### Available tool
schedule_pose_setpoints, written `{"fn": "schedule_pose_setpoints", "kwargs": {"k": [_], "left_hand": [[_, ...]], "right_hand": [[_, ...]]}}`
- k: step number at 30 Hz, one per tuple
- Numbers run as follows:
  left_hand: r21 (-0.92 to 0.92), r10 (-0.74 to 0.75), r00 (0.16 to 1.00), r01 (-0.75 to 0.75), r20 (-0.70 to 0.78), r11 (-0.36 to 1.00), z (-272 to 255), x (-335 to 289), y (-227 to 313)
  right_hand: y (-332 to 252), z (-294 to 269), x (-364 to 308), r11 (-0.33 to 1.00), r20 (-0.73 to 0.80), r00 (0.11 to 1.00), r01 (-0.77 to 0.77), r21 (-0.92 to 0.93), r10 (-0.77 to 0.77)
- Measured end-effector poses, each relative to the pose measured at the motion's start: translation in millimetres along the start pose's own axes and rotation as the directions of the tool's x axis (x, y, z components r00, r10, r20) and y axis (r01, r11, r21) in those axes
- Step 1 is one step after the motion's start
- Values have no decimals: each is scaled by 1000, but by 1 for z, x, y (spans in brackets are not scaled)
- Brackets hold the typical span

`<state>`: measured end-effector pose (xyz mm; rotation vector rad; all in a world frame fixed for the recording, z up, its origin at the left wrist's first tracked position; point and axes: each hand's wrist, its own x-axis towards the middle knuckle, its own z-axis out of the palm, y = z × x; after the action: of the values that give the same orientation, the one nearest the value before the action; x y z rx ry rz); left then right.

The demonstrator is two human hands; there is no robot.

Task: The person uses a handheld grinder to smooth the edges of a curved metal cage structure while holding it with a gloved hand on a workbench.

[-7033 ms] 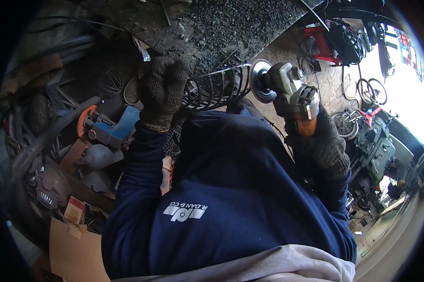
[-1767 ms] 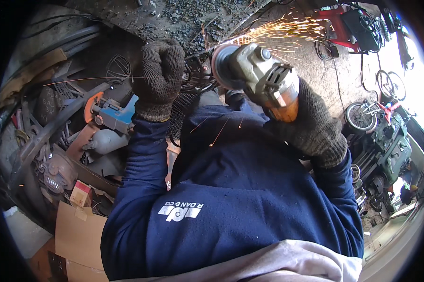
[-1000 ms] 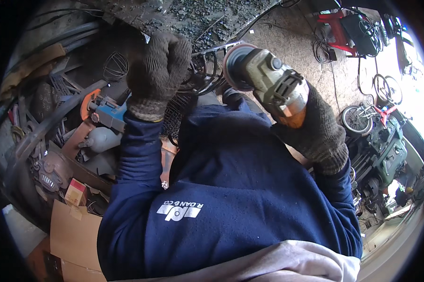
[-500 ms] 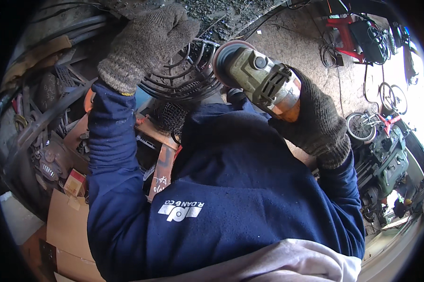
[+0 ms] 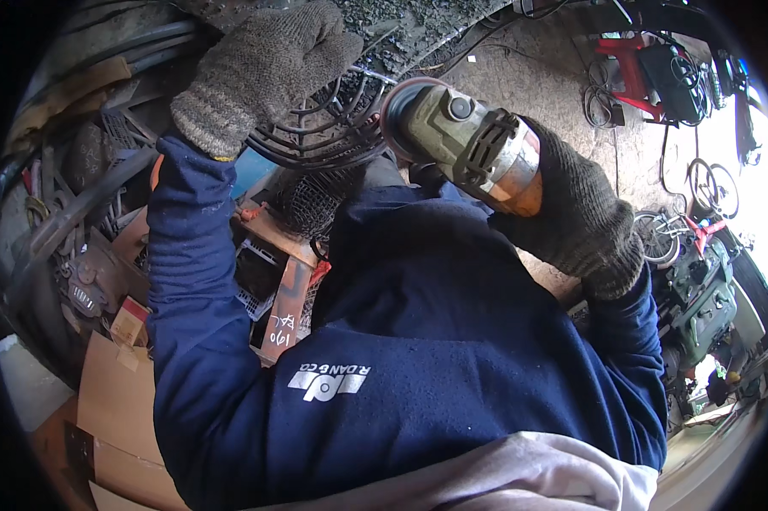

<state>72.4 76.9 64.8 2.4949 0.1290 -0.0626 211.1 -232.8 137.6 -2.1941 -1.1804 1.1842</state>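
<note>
Since a second ago, the left hand [image 5: 265, 72] has swung up and out to the left, its forearm going with it, so that more of the black wire rack [image 5: 316, 160] shows, along with the dark mesh [image 5: 307, 204] below it. The right hand [image 5: 576, 200] has changed much less. Both hands wear thick knitted gloves, grey-brown, with dark blue sleeves behind them.

The right hand is wrapped round the orange rear part of a grinder [image 5: 461, 145], which slants up and to the left across the middle of the view. Its round disc [image 5: 408, 115] sits just beside the right end of the rack. The rack, made of curved bars, lies between the left hand and the disc, near the edge of a worktop [image 5: 426, 30] strewn with dark grit. The left hand lies over the rack's upper left part with its fingers curled; the glove hides what is under it, so I cannot tell whether they grasp a bar.

Below the left forearm are a rusty-red bar [image 5: 286, 298] and a cardboard box [image 5: 116, 392] with its flaps spread. Over on the right, a red stool [image 5: 627, 77] stands on the floor [image 5: 541, 94], with a small bicycle [image 5: 658, 238] nearer the right hand.
</note>
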Motion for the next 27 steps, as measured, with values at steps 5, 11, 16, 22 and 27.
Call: {"fn": "schedule_pose_setpoints", "kwargs": {"k": [5, 11, 16, 22, 27], "left_hand": [[-11, 10, 1000, -10, 16, 1000, -1, 1, -3], [22, 112, 991, -111, -67, 994, -2, -1, -1], [-17, 55, 998, -56, -38, 998, -5, -2, 7], [-66, -44, 998, 42, -33, 997, 4, -10, -2], [14, 28, 999, -29, 29, 999, -4, -6, 0]], "right_hand": [[-4, -10, 5, 998, 25, 1000, 7, -66, -6], [19, -5, 4, 992, -40, 992, 117, -43, -118], [29, 1, 6, 991, -39, 991, 127, 32, -126], [27, 11, 3, 996, -67, 996, 69, 49, -66], [38, 20, -5, 985, -29, 999, 29, 167, -25]]}}
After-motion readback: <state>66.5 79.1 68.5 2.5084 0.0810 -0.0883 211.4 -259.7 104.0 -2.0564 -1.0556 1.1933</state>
